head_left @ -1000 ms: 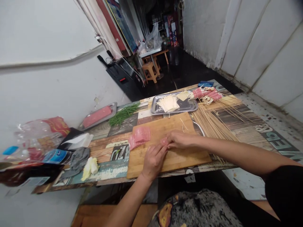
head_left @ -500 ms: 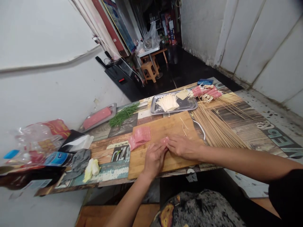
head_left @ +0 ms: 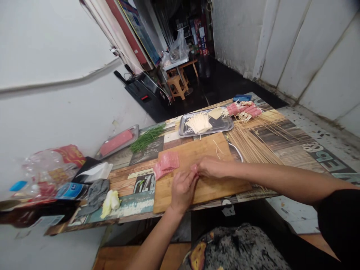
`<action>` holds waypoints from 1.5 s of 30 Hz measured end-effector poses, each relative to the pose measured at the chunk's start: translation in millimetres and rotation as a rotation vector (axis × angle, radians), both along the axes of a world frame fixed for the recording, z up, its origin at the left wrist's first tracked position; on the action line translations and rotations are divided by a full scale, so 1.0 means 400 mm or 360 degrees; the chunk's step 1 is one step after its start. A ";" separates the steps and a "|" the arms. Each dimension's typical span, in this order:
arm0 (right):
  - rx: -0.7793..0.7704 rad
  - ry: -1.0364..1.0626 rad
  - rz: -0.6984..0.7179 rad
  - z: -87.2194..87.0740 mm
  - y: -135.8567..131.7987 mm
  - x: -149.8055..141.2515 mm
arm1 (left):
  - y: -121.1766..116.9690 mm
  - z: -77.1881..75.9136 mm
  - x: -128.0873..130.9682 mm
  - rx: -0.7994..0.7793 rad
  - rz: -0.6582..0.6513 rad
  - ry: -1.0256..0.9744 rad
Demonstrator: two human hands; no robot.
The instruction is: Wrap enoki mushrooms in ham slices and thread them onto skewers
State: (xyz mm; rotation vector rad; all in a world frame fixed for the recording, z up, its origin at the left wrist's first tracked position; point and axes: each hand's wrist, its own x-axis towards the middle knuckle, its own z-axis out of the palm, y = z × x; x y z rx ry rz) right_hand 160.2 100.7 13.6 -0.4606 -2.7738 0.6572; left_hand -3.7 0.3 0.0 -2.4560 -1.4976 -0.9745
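Note:
On the wooden cutting board (head_left: 197, 150), a small pink meat slice (head_left: 194, 168), seemingly rolled, shows between my fingertips. My left hand (head_left: 183, 187) holds it from the left with bent fingers. From the right, my right hand (head_left: 210, 167) pinches the same piece; its fingertips are partly hidden behind the knuckles. A stack of thin pink meat slices (head_left: 169, 160) lies at the board's left side. Beyond the board, a metal tray (head_left: 222, 127) bears enoki mushrooms (head_left: 198, 123) and a pale flat square (head_left: 216, 113).
Bamboo skewers (head_left: 253, 148) fan out right of the board, below finished meat-roll skewers (head_left: 244, 109). Green chives (head_left: 149, 138) and a tray of meat (head_left: 116, 142) sit at the back left. Cabbage leaves (head_left: 111, 204), a grey cloth (head_left: 97, 193) and a dark bottle (head_left: 36, 213) crowd the left end.
My right hand has drawn its fingers in from a flatter pose and curled them at the meat piece. My left hand stays nearly in place beside it.

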 end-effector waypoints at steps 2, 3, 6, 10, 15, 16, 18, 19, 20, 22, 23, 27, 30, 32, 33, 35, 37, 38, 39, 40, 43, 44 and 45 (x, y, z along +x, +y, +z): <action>-0.0035 -0.0053 -0.0036 0.004 0.003 0.000 | -0.001 0.000 0.000 0.0001 -0.0009 0.0053; -0.0055 -0.0074 -0.0038 0.008 0.005 0.000 | 0.000 0.002 -0.001 -0.0033 -0.0008 0.0058; -0.0127 -0.0128 -0.0042 0.027 0.013 0.005 | 0.011 0.014 -0.005 -0.0185 -0.0035 0.0008; -0.0201 -0.0133 -0.0056 0.045 0.009 0.025 | 0.029 0.030 -0.014 -0.0405 -0.0059 -0.0065; 0.0170 0.0026 -0.0186 0.032 -0.025 0.037 | 0.043 0.045 -0.018 -0.0574 -0.0040 -0.0048; 0.0266 0.0055 -0.0195 0.025 -0.032 0.033 | 0.044 0.048 -0.018 -0.0592 -0.0035 -0.0037; 0.0366 0.0090 -0.0167 0.008 -0.043 0.023 | 0.046 0.054 -0.017 -0.0619 -0.0007 -0.0006; 0.0368 0.0093 -0.0145 0.001 -0.046 0.017 | 0.046 0.055 -0.017 -0.0628 0.0014 0.0002; 0.0352 0.0087 -0.0131 -0.005 -0.046 0.011 | 0.046 0.056 -0.018 -0.0637 0.0037 -0.0005; 0.0290 0.0060 -0.0090 -0.012 -0.040 0.003 | 0.044 0.052 -0.019 -0.0661 0.0081 -0.0062; 0.0240 0.0044 -0.0059 -0.011 -0.035 0.001 | 0.043 0.048 -0.020 -0.0679 0.0097 -0.0110; 0.0045 -0.0019 -0.0024 0.004 -0.010 -0.001 | 0.043 0.027 -0.029 -0.0748 0.0180 -0.0353; 0.0013 -0.0053 -0.0025 0.019 0.005 -0.004 | 0.048 0.018 -0.035 -0.0874 0.0217 -0.0470; -0.0044 -0.0086 -0.0010 0.025 0.016 -0.006 | 0.049 0.021 -0.035 -0.0938 0.0226 -0.0464; -0.0095 -0.0099 -0.0002 0.027 0.021 -0.007 | 0.047 0.024 -0.033 -0.0912 0.0245 -0.0429; -0.0221 -0.0105 0.0015 0.030 0.033 -0.006 | 0.038 0.033 -0.023 -0.0730 0.0303 -0.0263; -0.0344 -0.0099 0.0027 0.032 0.044 -0.004 | 0.023 0.042 -0.008 -0.0452 0.0339 -0.0024; -0.0390 -0.0095 0.0030 0.033 0.048 -0.003 | 0.016 0.046 0.001 -0.0328 0.0332 0.0094; -0.0427 -0.0097 0.0034 0.033 0.052 -0.002 | 0.010 0.048 0.009 -0.0235 0.0311 0.0195; -0.0458 -0.0098 0.0040 0.034 0.055 -0.001 | 0.006 0.049 0.016 -0.0173 0.0285 0.0269; -0.0520 -0.0092 0.0057 0.037 0.063 0.000 | 0.008 0.048 0.022 -0.0138 0.0218 0.0345; -0.0540 -0.0094 0.0062 0.038 0.065 0.001 | 0.013 0.048 0.020 -0.0173 0.0205 0.0331; -0.0563 -0.0101 0.0056 0.039 0.066 0.002 | 0.020 0.048 0.015 -0.0229 0.0190 0.0300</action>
